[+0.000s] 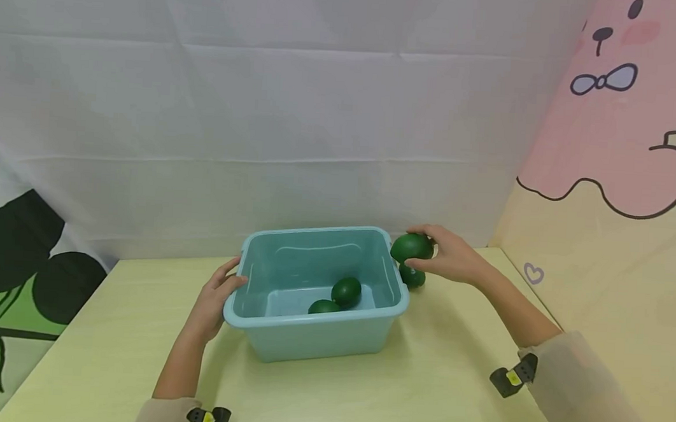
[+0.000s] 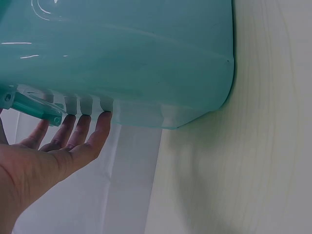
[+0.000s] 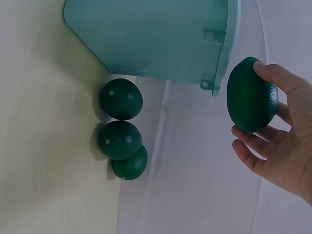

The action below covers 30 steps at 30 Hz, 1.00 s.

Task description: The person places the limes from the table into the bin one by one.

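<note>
table (image 1: pixel 450 376) | left hand (image 1: pixel 215 300) grips bin (image 1: pixel 320 341) | right hand (image 1: pixel 450 256) grips fruit (image 1: pixel 411 247) | lower fruit (image 1: pixel 413 277) partly hidden, head view

In the head view, the nearer green fruit (image 1: pixel 323 307) in the turquoise tub (image 1: pixel 313 347) is partly hidden by the front rim (image 1: pixel 321 321), and the fruit on the bench (image 1: pixel 449 382) by the raised fruit (image 1: pixel 412 247). The tub is cut off by the top edge in both wrist views.
</note>
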### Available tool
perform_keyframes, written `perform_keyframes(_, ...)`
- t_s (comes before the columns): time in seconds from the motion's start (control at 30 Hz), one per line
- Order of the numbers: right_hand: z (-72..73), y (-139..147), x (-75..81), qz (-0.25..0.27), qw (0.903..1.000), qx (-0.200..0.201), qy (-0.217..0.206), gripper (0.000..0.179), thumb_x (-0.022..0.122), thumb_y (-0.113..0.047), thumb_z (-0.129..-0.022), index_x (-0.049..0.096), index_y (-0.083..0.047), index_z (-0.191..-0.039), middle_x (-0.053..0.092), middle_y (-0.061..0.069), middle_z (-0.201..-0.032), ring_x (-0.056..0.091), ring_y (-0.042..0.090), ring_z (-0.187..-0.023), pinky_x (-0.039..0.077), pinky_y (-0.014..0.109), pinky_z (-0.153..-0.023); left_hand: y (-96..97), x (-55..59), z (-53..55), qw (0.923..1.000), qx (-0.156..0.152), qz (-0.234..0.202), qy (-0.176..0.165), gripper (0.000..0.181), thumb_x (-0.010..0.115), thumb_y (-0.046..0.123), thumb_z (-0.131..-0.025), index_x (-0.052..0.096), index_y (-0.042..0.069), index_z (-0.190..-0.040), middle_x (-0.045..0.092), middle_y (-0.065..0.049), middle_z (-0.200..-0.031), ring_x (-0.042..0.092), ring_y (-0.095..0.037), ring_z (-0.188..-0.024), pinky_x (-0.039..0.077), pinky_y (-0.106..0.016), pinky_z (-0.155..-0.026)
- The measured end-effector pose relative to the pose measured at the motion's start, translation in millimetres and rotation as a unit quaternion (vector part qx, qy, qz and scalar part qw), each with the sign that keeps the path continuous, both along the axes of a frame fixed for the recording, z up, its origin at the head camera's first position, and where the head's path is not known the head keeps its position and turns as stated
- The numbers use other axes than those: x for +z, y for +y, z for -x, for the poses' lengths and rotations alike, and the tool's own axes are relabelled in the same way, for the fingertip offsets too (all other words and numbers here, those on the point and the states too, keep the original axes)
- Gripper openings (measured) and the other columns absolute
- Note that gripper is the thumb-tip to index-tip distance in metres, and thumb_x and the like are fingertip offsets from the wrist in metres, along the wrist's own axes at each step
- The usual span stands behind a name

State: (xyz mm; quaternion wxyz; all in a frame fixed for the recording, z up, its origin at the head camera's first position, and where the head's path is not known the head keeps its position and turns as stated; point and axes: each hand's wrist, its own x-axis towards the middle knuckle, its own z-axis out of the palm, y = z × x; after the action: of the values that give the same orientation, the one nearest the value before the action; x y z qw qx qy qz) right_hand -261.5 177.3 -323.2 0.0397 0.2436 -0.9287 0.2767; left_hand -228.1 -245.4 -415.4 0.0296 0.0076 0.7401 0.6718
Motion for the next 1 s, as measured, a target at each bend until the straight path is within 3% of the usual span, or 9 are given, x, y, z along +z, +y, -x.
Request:
perform_keyframes(0.43,2.4,-15.4,4.4,0.006,0.9996,0.027,-0.011,0.062,0.073,-0.03,-0.08,0.049,-0.006,-0.132,0.054,0.011,-0.129,0.051,0.027,-0.112,0.045,0.045,-0.091,1.5,1.7,-0.1,1.0,-0.002,0.0,-0.002,0.059,0.044,0.027,-0.098,0.018,0.016,-0.15,0.033,-0.02,-0.145,0.045,-0.036,-0.121,0.049,-0.034,-0.085)
perform_keyframes(1.0,4.7,-50.6,8.3,-0.019,0.9978,0.062,0.008,0.061,0.072,-0.033,-0.079,0.051,-0.007,-0.13,0.056,0.009,-0.127,0.052,0.025,-0.113,0.045,0.042,-0.091,1.5,2.1,-0.6,1.0,-0.008,-0.001,-0.001,0.058,0.043,0.027,-0.098,0.017,0.017,-0.15,0.032,-0.02,-0.146,0.044,-0.037,-0.123,0.048,-0.037,-0.087)
